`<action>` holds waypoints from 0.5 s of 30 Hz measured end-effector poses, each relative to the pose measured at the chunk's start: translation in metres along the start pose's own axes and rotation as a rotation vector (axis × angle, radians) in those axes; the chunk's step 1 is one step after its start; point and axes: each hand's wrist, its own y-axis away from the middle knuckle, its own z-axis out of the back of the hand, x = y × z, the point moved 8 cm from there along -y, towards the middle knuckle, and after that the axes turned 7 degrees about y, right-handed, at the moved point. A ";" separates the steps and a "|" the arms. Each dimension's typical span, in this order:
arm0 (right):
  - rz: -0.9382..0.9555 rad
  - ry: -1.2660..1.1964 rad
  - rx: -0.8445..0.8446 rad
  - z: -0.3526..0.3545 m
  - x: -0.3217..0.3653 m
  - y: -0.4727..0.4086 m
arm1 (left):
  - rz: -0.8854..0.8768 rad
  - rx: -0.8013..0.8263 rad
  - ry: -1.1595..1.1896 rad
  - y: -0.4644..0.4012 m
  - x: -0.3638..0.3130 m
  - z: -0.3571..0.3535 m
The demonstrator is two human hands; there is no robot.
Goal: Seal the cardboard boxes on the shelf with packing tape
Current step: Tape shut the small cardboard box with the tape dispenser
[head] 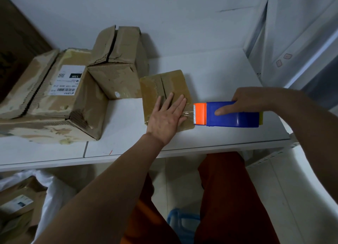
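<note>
- Nearest the camera, the person's left hand [167,115] lies flat with fingers straight and spread, pressing down on the small flat brown cardboard box [165,90] that sits near the front of the white shelf [228,133].
- Just to its right, the right hand [245,101] grasps the blue and orange plastic tape dispenser [226,114], fingers wrapped over its top edge and the forefinger laid along its side; the toothed orange end sits at the box's right edge.
- A short strip of clear packing tape [188,113] runs from under the left hand's fingers to the dispenser's teeth, so this looks like the finish of a pass: the tape is laid and awaits cutting.
- The next move likely calls for tilting the teeth into the taut tape while the left hand pins the box.
- Farther back stand a battered brown carton with split top flaps [117,60] and a large labelled carton [54,93], both seemingly unsealed.
</note>
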 end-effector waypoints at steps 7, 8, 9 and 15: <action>-0.051 0.040 -0.035 0.012 -0.023 0.010 | 0.014 -0.011 -0.018 0.001 0.003 -0.001; -0.046 0.042 -0.043 0.013 -0.023 0.010 | 0.016 -0.017 -0.016 0.001 0.003 -0.001; -0.041 0.044 -0.054 0.014 -0.022 0.008 | 0.014 -0.015 -0.018 0.001 0.002 -0.001; -0.038 0.071 -0.112 0.021 -0.016 0.008 | -0.035 -0.072 0.034 0.000 -0.003 0.010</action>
